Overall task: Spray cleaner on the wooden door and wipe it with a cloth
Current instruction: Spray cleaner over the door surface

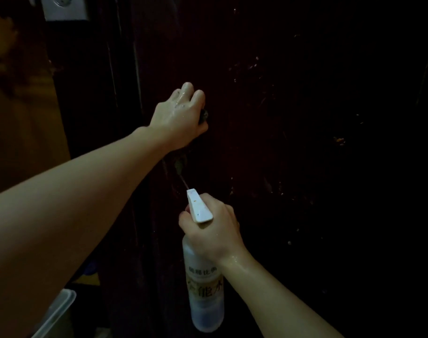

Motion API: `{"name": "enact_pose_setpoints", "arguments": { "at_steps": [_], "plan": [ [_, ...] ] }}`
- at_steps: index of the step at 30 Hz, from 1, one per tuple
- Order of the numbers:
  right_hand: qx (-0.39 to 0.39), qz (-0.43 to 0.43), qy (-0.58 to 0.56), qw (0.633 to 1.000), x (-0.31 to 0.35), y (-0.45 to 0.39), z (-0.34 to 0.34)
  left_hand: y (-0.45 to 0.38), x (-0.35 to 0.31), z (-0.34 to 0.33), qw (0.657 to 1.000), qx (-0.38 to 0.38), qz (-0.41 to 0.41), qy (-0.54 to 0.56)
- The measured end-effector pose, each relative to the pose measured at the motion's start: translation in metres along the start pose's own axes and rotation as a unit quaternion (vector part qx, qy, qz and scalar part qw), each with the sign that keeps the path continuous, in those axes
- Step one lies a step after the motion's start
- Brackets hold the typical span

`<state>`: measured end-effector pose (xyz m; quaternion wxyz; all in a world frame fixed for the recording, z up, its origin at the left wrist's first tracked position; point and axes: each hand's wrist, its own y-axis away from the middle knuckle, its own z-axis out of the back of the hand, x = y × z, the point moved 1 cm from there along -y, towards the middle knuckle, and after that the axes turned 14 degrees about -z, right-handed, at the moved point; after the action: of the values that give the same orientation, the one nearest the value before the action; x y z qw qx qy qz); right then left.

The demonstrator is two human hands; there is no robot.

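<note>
The dark wooden door (293, 118) fills most of the view, with pale specks and smears on its surface. My left hand (178, 115) presses against the door, closed on a dark cloth (204, 116) that shows only at the thumb side and hangs a little below the palm. My right hand (213, 228) grips the neck of a white spray bottle (204, 284), its white nozzle (198, 206) pointing up at the door just below my left hand. A thin streak of spray leaves the nozzle. Both hands look wet.
A white wall plate (64, 8) sits at the top left beside the door frame. An orange-brown wall (20, 113) runs down the left. A pale plastic bin (54, 313) stands at the bottom left on the floor.
</note>
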<state>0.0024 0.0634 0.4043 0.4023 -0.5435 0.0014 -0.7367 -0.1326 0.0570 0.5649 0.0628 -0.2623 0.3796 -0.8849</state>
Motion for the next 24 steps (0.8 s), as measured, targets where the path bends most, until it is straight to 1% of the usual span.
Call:
{"name": "enact_pose_setpoints", "arguments": {
  "at_steps": [4,9,14,16,19,22,24],
  "plan": [
    [-0.022,0.009,0.010,1.000,-0.008,0.003,0.005,0.005,-0.006,-0.005,1.000,-0.011,0.004,0.007],
    [-0.044,-0.044,-0.017,0.998,-0.033,0.004,0.029,0.010,-0.014,-0.012,0.999,-0.030,0.017,0.004],
    [-0.078,-0.040,0.032,0.996,-0.051,0.013,0.050,0.017,-0.024,-0.021,0.999,-0.040,0.017,0.005],
    [-0.086,-0.038,0.030,0.995,-0.057,0.016,0.056,0.019,-0.028,-0.023,0.999,-0.045,0.023,0.006],
    [-0.088,-0.065,0.011,0.994,-0.069,0.018,0.063,0.023,-0.033,-0.026,0.998,-0.055,0.029,0.006],
    [-0.092,-0.076,0.028,0.992,-0.080,0.023,0.067,0.026,-0.038,-0.030,0.998,-0.056,0.031,0.006],
    [-0.117,-0.074,0.044,0.989,-0.086,0.029,0.071,0.029,-0.042,-0.034,0.998,-0.059,0.029,0.007]
  ]
}}
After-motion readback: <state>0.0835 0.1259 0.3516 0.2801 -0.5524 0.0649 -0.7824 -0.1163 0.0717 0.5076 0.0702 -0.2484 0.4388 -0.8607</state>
